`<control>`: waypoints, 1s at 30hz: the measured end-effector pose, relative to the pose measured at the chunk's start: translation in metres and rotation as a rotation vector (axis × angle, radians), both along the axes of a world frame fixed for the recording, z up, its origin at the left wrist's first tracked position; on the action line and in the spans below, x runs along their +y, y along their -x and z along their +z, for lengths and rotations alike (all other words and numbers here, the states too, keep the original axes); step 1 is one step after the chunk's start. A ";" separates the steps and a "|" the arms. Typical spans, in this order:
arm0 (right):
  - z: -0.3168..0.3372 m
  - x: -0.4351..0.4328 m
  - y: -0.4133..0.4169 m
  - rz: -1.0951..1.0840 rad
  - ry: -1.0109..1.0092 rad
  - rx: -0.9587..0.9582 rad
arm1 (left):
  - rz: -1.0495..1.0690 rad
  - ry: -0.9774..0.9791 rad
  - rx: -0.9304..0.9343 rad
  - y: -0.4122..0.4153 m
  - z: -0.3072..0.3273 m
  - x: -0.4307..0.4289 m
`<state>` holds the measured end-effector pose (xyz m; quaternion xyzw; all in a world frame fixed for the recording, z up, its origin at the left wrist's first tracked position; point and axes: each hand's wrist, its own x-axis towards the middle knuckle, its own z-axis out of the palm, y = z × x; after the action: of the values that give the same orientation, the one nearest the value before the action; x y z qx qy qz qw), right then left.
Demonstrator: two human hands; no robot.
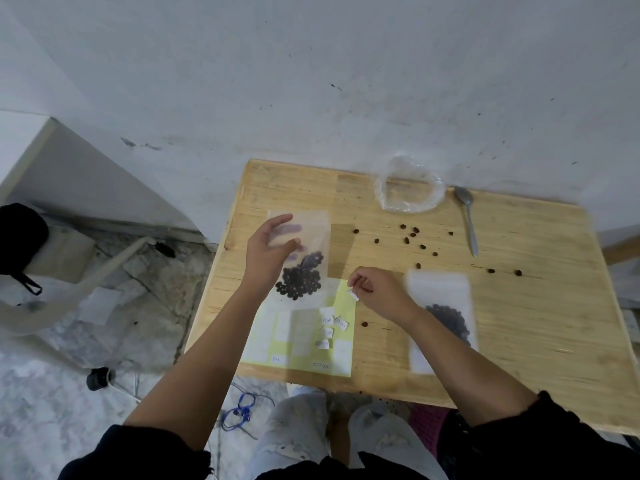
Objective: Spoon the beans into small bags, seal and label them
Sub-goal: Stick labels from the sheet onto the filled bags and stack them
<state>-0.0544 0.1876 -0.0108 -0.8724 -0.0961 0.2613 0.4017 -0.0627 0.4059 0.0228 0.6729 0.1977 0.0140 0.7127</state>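
My left hand holds a small clear bag upright above the wooden table, thumb in front and fingers behind it. Dark beans fill the bag's bottom. My right hand pinches a small white label just right of that bag. A yellow label sheet lies below the bag, with several loose written labels on it. A second bag of beans lies flat on the table under my right forearm.
A metal spoon lies at the back right beside a crumpled clear plastic bag. Several loose beans are scattered across the table's middle. The wall runs right behind the table. Cables and clutter lie on the floor at left.
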 end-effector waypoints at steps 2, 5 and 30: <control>0.010 -0.002 -0.006 -0.110 -0.066 0.011 | -0.012 0.004 -0.010 -0.004 0.006 -0.001; 0.034 -0.001 -0.025 -0.299 -0.186 -0.020 | -0.036 0.021 -0.032 -0.012 0.017 -0.004; 0.159 0.050 -0.083 -0.497 -0.336 -0.323 | -0.215 0.042 -0.290 -0.058 0.096 -0.040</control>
<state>0.0289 0.2379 0.1478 -0.8210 0.0154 -0.0056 0.5707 -0.0048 0.3655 0.1184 0.6661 0.0200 0.0303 0.7450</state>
